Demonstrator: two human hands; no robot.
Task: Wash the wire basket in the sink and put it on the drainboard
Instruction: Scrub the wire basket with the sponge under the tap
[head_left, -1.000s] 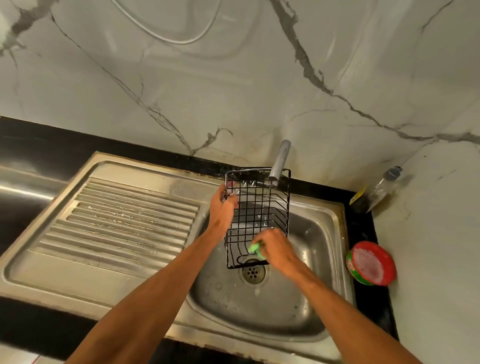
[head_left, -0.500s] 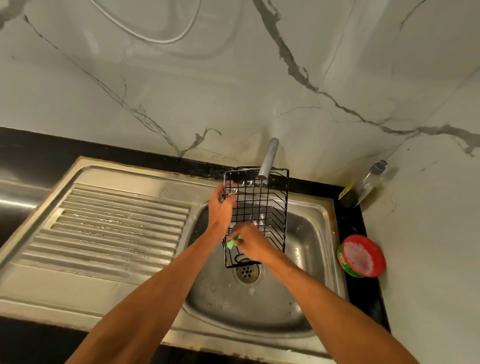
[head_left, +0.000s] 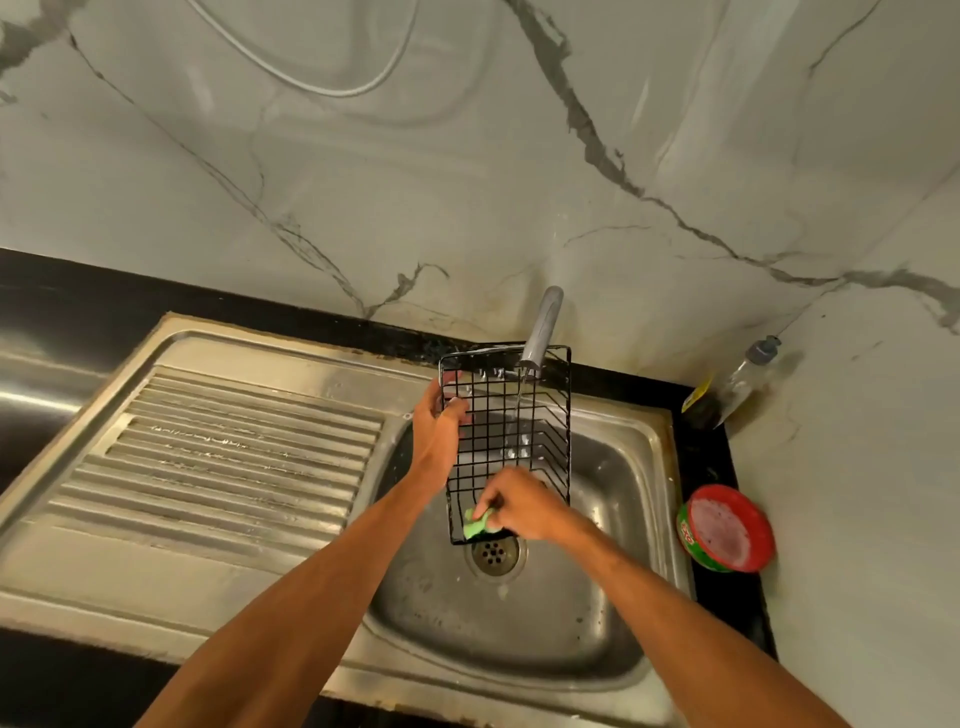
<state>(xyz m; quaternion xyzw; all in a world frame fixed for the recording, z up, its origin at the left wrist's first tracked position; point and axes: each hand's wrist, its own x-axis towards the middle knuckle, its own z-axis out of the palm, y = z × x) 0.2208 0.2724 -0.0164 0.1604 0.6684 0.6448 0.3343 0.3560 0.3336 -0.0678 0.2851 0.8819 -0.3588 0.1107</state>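
Fingers (head_left: 460, 408) of the left hand (head_left: 436, 431) curl closed around the left rim of the black wire basket (head_left: 511, 431), holding it tilted up over the sink (head_left: 613, 519). The right hand (head_left: 522, 504) has its fingers pinched shut on a green sponge (head_left: 477, 525), pressed against the basket's near edge just above the drain (head_left: 492, 553). The tap (head_left: 540, 332) runs water onto the basket's far end. The ribbed drainboard (head_left: 234, 457) lies to the left with open room. A red-rimmed tub (head_left: 724, 527) and a bottle (head_left: 743, 376) stand on the black bench (head_left: 709, 457) at right.
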